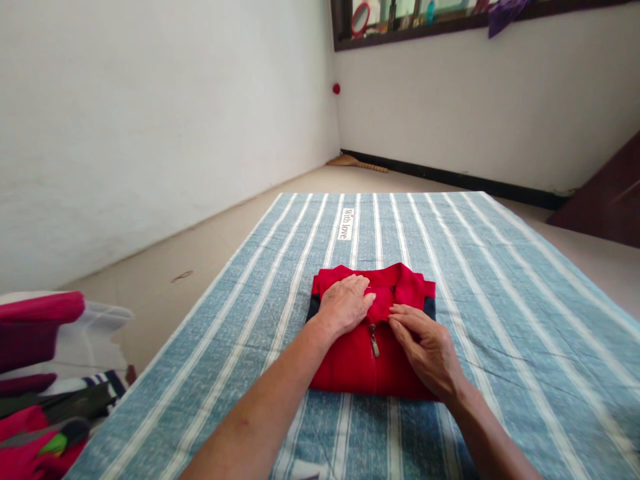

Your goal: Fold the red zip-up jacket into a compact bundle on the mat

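Observation:
A red zip-up jacket (345,363) with dark navy side parts lies folded into a neat block on the striped tablecloth (240,320). Its collar faces away from me, and the zipper pull (375,341) hangs at the middle of the front. My left hand (346,303) rests flat on the left side of the collar, fingers stretched out. At the collar's right edge, my right hand (423,340) pinches the red cloth between thumb and fingers.
Piled clothes (45,373) in red, white and dark colours sit at the lower left, beside the table. A white wall (165,113) runs along the left. On the floor by the far corner lies a broom (357,162). A dark window ledge (425,30) holds small items.

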A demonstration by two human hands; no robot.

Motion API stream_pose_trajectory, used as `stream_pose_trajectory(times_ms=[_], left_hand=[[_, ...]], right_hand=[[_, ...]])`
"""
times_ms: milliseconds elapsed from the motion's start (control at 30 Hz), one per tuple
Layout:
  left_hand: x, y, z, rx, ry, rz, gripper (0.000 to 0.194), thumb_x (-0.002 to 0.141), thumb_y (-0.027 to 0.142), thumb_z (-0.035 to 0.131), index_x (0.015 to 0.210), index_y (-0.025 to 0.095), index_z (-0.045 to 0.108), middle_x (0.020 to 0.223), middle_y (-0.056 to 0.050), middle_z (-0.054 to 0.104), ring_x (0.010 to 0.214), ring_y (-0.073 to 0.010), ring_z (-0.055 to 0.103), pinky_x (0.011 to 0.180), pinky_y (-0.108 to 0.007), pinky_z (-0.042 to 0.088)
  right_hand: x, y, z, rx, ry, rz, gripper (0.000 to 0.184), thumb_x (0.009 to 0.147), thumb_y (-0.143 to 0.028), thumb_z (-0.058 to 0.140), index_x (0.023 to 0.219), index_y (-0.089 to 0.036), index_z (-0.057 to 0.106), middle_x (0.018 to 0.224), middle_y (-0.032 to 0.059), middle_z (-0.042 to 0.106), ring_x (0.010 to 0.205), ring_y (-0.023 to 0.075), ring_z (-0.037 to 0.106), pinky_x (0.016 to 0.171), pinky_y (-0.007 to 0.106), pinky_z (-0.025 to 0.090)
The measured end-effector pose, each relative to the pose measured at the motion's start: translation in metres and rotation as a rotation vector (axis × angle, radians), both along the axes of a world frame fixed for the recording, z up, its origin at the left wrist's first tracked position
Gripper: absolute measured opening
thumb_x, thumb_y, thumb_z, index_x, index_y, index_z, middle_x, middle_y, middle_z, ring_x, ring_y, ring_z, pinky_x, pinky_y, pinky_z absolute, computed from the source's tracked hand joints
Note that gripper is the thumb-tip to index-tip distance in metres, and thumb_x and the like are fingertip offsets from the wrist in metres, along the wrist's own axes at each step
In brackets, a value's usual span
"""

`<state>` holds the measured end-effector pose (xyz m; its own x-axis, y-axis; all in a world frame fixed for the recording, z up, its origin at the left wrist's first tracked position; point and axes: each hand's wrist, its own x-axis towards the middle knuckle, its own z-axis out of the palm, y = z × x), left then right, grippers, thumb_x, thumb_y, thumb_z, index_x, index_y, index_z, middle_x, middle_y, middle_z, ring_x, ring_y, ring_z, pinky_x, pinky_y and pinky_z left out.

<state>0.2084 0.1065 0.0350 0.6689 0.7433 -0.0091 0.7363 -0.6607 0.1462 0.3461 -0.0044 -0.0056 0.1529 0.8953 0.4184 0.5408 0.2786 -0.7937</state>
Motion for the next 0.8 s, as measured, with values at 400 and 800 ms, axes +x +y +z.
stream_pose_trajectory(times_ms=[400,800], left_hand=[[-0.002,-0.002,-0.010,0.075,-0.050,0.004,0.017,0.090,0.030,0.042,0.094,0.019,0.054,0.102,-0.005,0.063,0.103,-0.0204,0.056,0.092,-0.034,0.043],[0.001,-0.002,-0.001,0.003,-0.049,0.049,0.019,0.089,0.029,0.044,0.098,0.017,0.057,0.109,-0.007,0.065,0.109,-0.0211,0.056,0.097,-0.035,0.042]], right_hand=[[0.005,0.006,0.004,0.208,-0.037,-0.187,0.017,0.087,-0.021,0.050,0.094,-0.020,0.066,0.103,0.0076,0.067,0.100,0.0198,0.061,0.093,0.039,0.047],[0.004,0.029,-0.024,-0.075,-0.449,-0.199,0.050,0.092,-0.039,0.035,0.134,-0.013,0.043,0.142,0.0157,0.038,0.134,0.0252,0.029,0.108,0.051,0.025]])
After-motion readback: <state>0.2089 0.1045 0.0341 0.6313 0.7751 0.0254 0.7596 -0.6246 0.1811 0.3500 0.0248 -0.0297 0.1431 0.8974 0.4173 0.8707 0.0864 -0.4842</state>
